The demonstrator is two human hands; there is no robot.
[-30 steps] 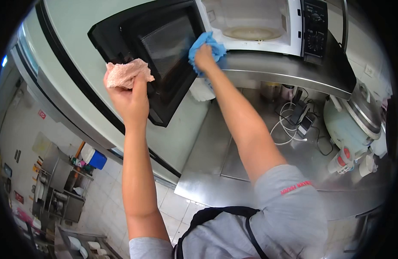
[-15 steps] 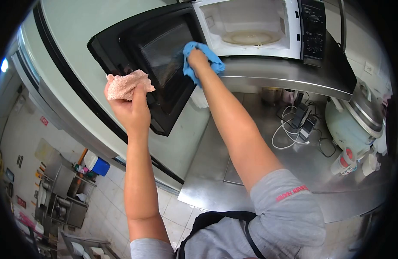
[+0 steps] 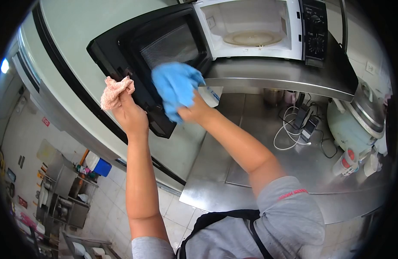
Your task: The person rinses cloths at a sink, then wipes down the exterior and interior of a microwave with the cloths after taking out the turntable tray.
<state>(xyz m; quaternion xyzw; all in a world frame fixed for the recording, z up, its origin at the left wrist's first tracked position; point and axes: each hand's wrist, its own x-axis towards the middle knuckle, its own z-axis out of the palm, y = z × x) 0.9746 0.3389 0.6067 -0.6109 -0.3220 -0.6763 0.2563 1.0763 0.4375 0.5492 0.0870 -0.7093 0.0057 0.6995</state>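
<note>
My left hand [image 3: 132, 116] is closed around a crumpled pink cloth [image 3: 116, 93] at the outer edge of the open microwave door [image 3: 136, 82]. In my right hand [image 3: 197, 111] is a blue cloth [image 3: 175, 88], slightly blurred and spread in front of the lower part of the door, hiding some of it. Whether the blue cloth touches the door I cannot tell. The microwave [image 3: 299, 26] stands open on a steel shelf, with a round turntable plate [image 3: 253, 39] inside its white cavity.
Below the steel shelf [image 3: 268, 71], cables and adapters [image 3: 300, 118] lie on a steel counter [image 3: 220, 149]. A large lidded cooker [image 3: 354, 121] and a red-marked cup [image 3: 346, 160] stand at the right. Beside the door rises a pale green cabinet or fridge side [image 3: 74, 26].
My right hand has pulled the blue cloth left and down from the door's hinge side, and the cloth has spread out. My left hand has shifted slightly left with the pink cloth.
</note>
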